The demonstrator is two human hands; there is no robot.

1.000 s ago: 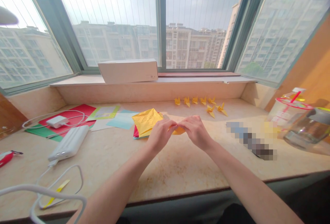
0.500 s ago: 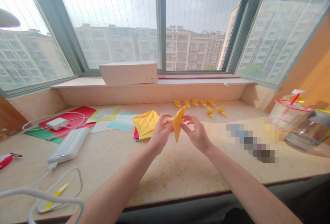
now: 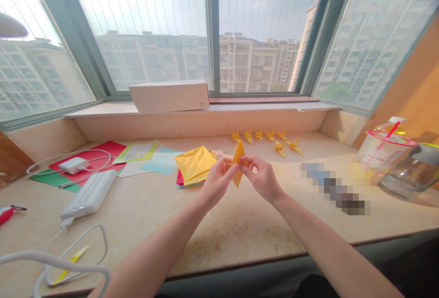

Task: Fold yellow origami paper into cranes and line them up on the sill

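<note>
Between my hands, above the stone counter, stands a narrow diamond of folded yellow origami paper, its points up and down. My left hand pinches its left side with thumb and fingers. On the other side my right hand grips it the same way, the two thumbs close together at its middle. Left of my left hand lies a stack of square paper with a creased yellow sheet on top and red and blue edges below. Several finished yellow paper cranes stand in a group beyond my right hand.
Coloured sheets, a white power bank and looping cables lie at the left. A white box sits on the window ledge. At the right stand a lidded cup and a glass jar, beside a blurred-out patch.
The folded yellow paper has turned to show more of its broad face. Both thumbs have come together at its middle, and my right fingers have closed in on it.
</note>
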